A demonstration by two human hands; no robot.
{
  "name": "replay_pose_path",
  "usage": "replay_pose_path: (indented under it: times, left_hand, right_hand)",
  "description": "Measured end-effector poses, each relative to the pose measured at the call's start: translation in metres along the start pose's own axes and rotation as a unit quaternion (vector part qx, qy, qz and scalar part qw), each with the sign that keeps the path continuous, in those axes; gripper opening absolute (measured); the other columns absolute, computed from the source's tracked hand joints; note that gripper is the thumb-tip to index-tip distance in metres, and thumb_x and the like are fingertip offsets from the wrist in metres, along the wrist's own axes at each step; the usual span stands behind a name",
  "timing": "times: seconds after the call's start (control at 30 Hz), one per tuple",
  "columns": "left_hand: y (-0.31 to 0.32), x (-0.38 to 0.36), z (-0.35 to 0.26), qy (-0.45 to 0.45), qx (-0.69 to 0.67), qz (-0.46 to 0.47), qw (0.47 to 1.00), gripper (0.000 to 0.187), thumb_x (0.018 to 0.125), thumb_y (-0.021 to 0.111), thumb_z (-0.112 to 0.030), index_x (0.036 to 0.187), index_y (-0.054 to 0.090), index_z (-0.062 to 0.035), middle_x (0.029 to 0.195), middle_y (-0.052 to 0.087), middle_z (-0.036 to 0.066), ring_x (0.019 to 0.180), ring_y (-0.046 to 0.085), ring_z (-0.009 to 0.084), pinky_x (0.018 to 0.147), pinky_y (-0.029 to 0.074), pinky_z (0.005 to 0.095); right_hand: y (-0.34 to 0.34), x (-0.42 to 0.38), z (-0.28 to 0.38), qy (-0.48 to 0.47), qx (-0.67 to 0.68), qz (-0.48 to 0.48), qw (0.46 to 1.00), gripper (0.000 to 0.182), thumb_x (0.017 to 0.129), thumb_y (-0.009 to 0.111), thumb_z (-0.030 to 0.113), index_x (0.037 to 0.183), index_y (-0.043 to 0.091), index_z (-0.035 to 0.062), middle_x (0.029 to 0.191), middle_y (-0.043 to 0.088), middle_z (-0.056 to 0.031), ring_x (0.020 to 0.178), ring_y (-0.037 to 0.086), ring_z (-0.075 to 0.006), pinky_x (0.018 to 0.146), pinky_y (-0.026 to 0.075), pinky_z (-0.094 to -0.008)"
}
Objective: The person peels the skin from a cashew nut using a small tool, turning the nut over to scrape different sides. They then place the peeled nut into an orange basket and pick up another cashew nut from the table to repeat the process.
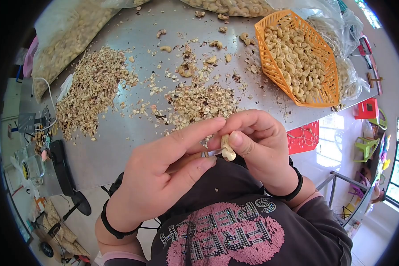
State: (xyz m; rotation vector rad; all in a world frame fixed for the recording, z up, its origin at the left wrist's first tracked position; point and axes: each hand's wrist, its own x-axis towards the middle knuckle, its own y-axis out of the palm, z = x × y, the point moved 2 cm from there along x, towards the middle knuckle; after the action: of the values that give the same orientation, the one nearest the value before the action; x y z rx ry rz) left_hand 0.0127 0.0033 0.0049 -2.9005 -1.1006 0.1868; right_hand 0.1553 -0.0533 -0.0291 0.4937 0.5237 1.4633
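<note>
My right hand (264, 146) is closed in a pinch on a pale cashew nut (228, 150), held between thumb and fingers in front of my chest. Close beside it, my left hand (159, 166) grips a small thin blade (214, 152) between thumb and fingers. The blade's tip meets the side of the nut; most of its handle is hidden by my fingers. Just beyond both hands lies a heap of flaky skin bits (204, 103) on the metal table (139, 37).
An orange plastic basket (270, 75) of cashews stands at the back right. Another heap of skin bits (93, 88) spreads on the left. A clear bag of cashews (68, 37) leans at the back left. Loose cashews (166, 48) are scattered between. A red stool (367, 108) stands beyond the table.
</note>
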Motion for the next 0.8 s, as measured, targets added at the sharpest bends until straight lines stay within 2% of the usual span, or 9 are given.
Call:
replay_pose_path:
  times: [0.17,0.23,0.37,0.43,0.57,0.63,0.8]
  left_hand:
    - [-0.0028,0.0,0.0023,0.035,0.053,0.004,0.998,0.038,0.076,0.051,0.003,0.113,0.045,0.0007,0.091,0.059,0.011,0.076,0.057,0.0137,0.069,0.045,0.0234]
    - [-0.0031,-0.0007,0.0037,0.02,0.03,-0.003,0.999,0.038,0.077,0.051,0.002,0.114,0.045,-0.003,0.099,0.056,0.013,0.089,0.057,0.0184,0.074,0.046,0.0254]
    - [-0.0039,0.0015,0.0025,0.056,0.106,-0.026,0.992,0.039,0.076,0.051,0.002,0.114,0.045,-0.0027,0.099,0.056,0.013,0.088,0.058,0.0184,0.073,0.046,0.0258]
    - [-0.0034,0.0018,0.0026,0.064,0.114,-0.025,0.991,0.039,0.076,0.052,0.002,0.115,0.045,-0.0024,0.1,0.056,0.013,0.088,0.057,0.018,0.074,0.047,0.0259]
    - [-0.0031,0.0003,0.0003,0.049,0.087,-0.019,0.995,0.04,0.076,0.052,0.002,0.115,0.044,-0.0022,0.1,0.056,0.013,0.089,0.057,0.0177,0.075,0.047,0.0259]
    - [-0.0029,0.0001,0.0001,0.045,0.065,-0.015,0.997,0.04,0.076,0.052,0.002,0.115,0.044,-0.0025,0.1,0.056,0.013,0.089,0.057,0.0176,0.075,0.047,0.0259]
    - [-0.0029,0.0006,0.0007,0.052,0.072,-0.013,0.996,0.041,0.076,0.053,0.001,0.115,0.045,-0.0035,0.098,0.057,0.013,0.087,0.058,0.0179,0.073,0.047,0.0261]
  right_hand:
    - [-0.0001,-0.0015,-0.0006,-0.001,-0.043,-0.015,0.999,0.016,0.081,0.05,0.003,0.095,0.05,-0.0052,0.086,0.058,-0.0128,0.075,0.057,-0.0153,0.068,0.047,-0.0242]
    - [0.0001,-0.001,-0.0006,0.014,-0.019,-0.002,1.0,0.021,0.079,0.053,0.002,0.099,0.05,-0.005,0.09,0.058,-0.0127,0.079,0.057,-0.0148,0.071,0.047,-0.0244]
    - [0.0055,0.0001,0.0025,0.009,-0.027,-0.015,0.999,0.026,0.076,0.057,0.001,0.1,0.05,-0.0046,0.094,0.057,-0.0119,0.084,0.056,-0.0147,0.074,0.046,-0.0244]
    - [0.0045,-0.0001,0.0037,0.035,-0.083,-0.017,0.996,0.035,0.071,0.064,0.008,0.099,0.048,-0.004,0.097,0.056,-0.0167,0.092,0.055,-0.0192,0.081,0.044,-0.0297]
    - [0.0026,-0.0014,0.0031,0.016,-0.081,-0.012,0.996,0.037,0.069,0.066,0.006,0.099,0.048,-0.0035,0.095,0.057,-0.0161,0.091,0.055,-0.0188,0.081,0.044,-0.0294]
    - [0.0015,-0.002,0.0027,0.004,-0.092,0.003,0.996,0.036,0.07,0.063,-0.001,0.102,0.048,-0.0038,0.094,0.057,-0.0105,0.089,0.055,-0.0145,0.077,0.045,-0.0256]
    - [0.0024,-0.0022,0.0014,-0.003,-0.085,0.004,0.996,0.036,0.068,0.065,-0.001,0.1,0.049,-0.0047,0.093,0.057,-0.0107,0.088,0.055,-0.0146,0.078,0.045,-0.0256]
